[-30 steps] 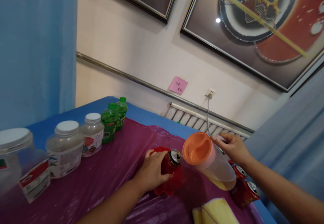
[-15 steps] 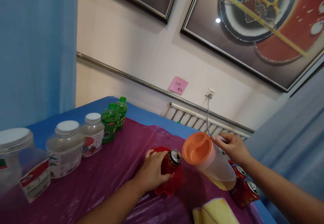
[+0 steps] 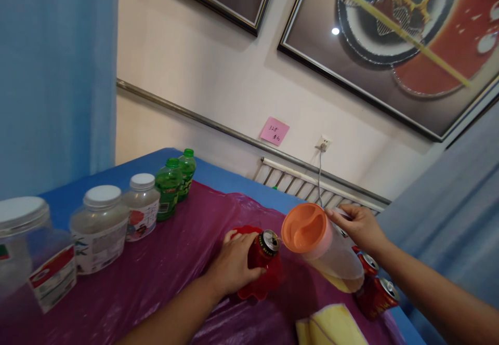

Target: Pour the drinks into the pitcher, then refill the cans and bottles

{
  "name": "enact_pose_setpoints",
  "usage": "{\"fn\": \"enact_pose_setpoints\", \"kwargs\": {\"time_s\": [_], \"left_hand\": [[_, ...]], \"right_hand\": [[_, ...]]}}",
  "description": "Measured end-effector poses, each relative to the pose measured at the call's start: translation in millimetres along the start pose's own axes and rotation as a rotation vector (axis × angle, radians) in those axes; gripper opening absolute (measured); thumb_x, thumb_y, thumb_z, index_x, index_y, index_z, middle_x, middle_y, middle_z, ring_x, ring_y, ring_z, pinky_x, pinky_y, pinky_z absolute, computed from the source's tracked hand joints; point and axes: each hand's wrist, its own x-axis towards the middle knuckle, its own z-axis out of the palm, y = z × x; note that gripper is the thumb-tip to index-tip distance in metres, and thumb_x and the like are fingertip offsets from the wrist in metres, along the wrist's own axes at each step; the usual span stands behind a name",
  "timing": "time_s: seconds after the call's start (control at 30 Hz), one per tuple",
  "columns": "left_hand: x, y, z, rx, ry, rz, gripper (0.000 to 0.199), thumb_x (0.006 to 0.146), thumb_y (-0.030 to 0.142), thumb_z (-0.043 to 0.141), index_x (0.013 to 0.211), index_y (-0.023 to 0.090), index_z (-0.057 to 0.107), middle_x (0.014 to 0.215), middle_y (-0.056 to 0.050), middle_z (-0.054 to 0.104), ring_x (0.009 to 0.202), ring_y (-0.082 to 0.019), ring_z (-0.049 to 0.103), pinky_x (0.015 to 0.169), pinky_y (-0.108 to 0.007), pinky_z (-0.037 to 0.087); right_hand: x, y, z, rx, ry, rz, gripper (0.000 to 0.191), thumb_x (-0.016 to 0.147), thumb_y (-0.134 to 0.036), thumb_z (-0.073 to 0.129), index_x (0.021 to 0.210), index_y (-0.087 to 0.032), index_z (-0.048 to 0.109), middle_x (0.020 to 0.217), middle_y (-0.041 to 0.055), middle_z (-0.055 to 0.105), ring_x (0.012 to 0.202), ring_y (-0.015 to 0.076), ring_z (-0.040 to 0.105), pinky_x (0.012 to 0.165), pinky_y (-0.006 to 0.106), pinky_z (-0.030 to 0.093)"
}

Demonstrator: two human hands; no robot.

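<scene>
- Left hand point(image 3: 236, 262): fingers curled around the red beverage can point(image 3: 260, 254), which is positioned over the red scalloped dish point(image 3: 273, 275) on the bench point(image 3: 218, 178).
- Right hand point(image 3: 360, 226): fingers closed around the handle of the orange-lidded pitcher point(image 3: 337, 269), tilted beside the can.
- Step in hand, apparently: pouring; no stream is discernible.
- Next move likely requires: can steady, tilt controlled.

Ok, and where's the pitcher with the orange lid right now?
In the head view, the pitcher is tilted in the right hand, just right of the can in the left hand.
</scene>
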Motion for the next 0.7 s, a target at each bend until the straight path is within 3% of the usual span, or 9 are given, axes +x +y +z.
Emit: {"fn": "enact_pose_setpoints", "kwargs": {"time_s": [0.7], "left_hand": [[0.1,1.0,0.2,-0.007,-0.008,-0.002,0.064,0.064,0.042,0.082,0.123,0.029,0.058,0.122,-0.004,0.071,0.117,-0.032,0.062,0.116,-0.051,0.024]], "right_hand": [[-1.3,0.4,-0.5,0.021,-0.016,0.029,0.057,0.077,-0.068,0.064,0.054,-0.024,0.035,0.054,-0.0060,0.028,0.050,0.0100,0.027,0.044,0.024,0.023]]}}
